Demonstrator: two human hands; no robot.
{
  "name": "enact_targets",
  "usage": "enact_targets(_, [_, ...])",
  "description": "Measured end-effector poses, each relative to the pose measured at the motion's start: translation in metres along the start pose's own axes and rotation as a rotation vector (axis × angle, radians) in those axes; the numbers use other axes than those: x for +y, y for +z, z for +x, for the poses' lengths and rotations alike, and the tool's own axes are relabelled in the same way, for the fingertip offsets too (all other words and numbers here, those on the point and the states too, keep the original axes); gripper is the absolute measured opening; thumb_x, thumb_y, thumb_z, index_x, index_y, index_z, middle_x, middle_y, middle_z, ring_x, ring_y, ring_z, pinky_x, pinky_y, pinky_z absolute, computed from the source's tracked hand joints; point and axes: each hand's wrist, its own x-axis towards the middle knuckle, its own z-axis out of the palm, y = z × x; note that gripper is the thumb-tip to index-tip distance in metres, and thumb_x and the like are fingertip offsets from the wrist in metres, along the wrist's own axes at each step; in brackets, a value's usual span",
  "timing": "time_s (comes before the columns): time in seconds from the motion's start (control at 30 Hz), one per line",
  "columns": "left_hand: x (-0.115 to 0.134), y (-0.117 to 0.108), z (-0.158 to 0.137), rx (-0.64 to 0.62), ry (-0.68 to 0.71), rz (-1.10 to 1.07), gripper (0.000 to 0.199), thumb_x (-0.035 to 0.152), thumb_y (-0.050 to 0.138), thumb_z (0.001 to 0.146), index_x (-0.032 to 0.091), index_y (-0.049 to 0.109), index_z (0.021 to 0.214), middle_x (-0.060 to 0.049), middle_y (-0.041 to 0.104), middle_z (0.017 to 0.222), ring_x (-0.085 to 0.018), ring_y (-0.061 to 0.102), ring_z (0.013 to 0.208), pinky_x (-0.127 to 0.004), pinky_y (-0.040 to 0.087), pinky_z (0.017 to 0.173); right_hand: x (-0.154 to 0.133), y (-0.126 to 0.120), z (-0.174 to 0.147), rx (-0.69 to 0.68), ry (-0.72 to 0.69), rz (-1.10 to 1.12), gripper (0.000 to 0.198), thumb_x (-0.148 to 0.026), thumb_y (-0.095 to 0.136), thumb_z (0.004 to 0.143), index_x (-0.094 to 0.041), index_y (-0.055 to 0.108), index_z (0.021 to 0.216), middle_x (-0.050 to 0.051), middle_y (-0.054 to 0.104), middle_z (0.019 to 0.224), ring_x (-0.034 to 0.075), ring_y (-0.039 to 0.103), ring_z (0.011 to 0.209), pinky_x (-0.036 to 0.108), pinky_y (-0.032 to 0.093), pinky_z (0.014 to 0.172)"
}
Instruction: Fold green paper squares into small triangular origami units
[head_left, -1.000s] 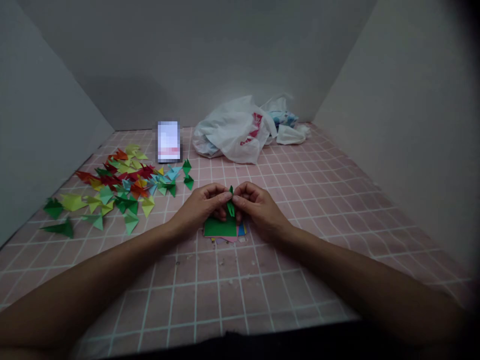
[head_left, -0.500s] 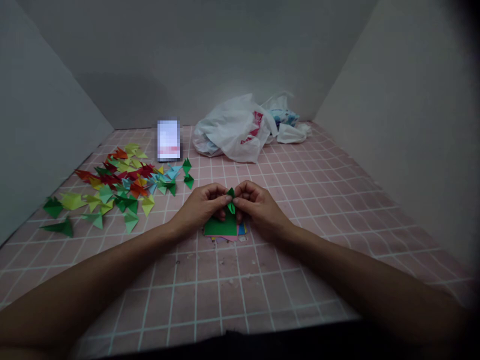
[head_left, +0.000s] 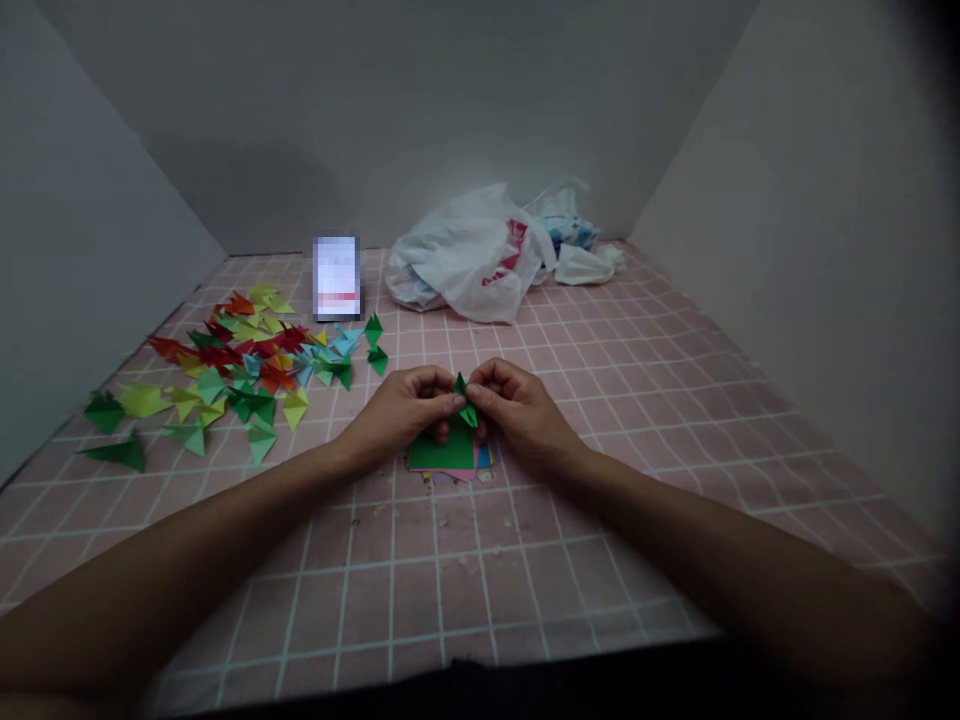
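Note:
Between my two hands is a small folded green paper (head_left: pixel 468 412), narrow and pointed at top and bottom. My left hand (head_left: pixel 420 405) pinches its left side with thumb and fingers. From the right, my right hand (head_left: pixel 517 405) grips it in the same way, thumb on the near face. Just beneath the hands lies a stack of square paper sheets (head_left: pixel 441 456), green on top, with pink, blue and yellow edges showing below. The hands hide the far part of this stack.
Many folded paper pieces (head_left: pixel 255 403) in green, yellow, red and blue spread over the left of the checked pink cloth (head_left: pixel 645 560). A lit phone (head_left: pixel 336 278), blurred, stands behind them. White plastic bags (head_left: pixel 472 255) lie at the back, by the wall.
The folded green paper has tilted slightly, its lower tip now pointing more to the right. Both hands keep their pinch in nearly the same place.

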Motion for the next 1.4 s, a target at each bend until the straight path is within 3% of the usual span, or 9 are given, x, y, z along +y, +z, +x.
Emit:
enact_targets(0.33, [-0.0008,0.0015,-0.0010,-0.013,0.029,0.024,0.025,0.030,0.078,0.069,0.016,0.061,0.082,0.005,0.060,0.066,-0.006,0.052,0.046,-0.019,0.041,0.046,-0.0017,0.0025,-0.0014,0.043,-0.035,-0.122,0.021,-0.037,0.069,0.086,-0.023,0.054,0.080,-0.007,0.053,0.061,0.010,0.051,0.044,0.024,0.041,0.043])
enact_targets(0.47, [-0.0028,0.0005,-0.0015,-0.045,0.064,0.063,0.020,0.033,0.072,0.079,0.017,0.062,0.084,0.005,0.059,0.062,-0.008,0.055,0.050,-0.019,0.043,0.050,-0.0020,0.0032,-0.0030,0.075,-0.077,-0.191,0.021,-0.036,0.067,0.087,-0.023,0.054,0.078,-0.005,0.052,0.063,0.011,0.050,0.050,0.025,0.040,0.044])
enact_targets(0.67, [-0.0075,-0.0011,-0.0013,-0.034,0.146,0.069,0.035,0.046,0.058,0.094,0.016,0.060,0.076,0.001,0.060,0.068,-0.010,0.060,0.058,-0.021,0.050,0.058,-0.0003,0.0026,-0.0038,0.099,-0.105,-0.237,0.023,-0.036,0.065,0.089,-0.023,0.052,0.077,-0.004,0.051,0.066,0.012,0.048,0.056,0.026,0.040,0.049])
enact_targets(0.97, [-0.0062,0.0006,-0.0020,-0.003,0.137,0.105,0.030,0.044,0.067,0.087,0.017,0.060,0.078,0.003,0.059,0.065,-0.010,0.058,0.056,-0.021,0.047,0.056,-0.0006,0.0051,-0.0054,0.089,-0.072,-0.187,0.023,-0.038,0.065,0.089,-0.023,0.052,0.077,-0.005,0.050,0.064,0.011,0.047,0.052,0.025,0.040,0.046])
enact_targets(1.4, [-0.0058,0.0028,-0.0046,0.055,0.171,0.192,0.019,0.035,0.063,0.088,0.017,0.063,0.084,0.003,0.059,0.061,-0.011,0.056,0.054,-0.021,0.043,0.054,0.0040,0.0054,-0.0050,0.083,-0.076,-0.197,0.023,-0.037,0.065,0.089,-0.023,0.052,0.077,-0.004,0.049,0.066,0.012,0.046,0.057,0.025,0.038,0.049])
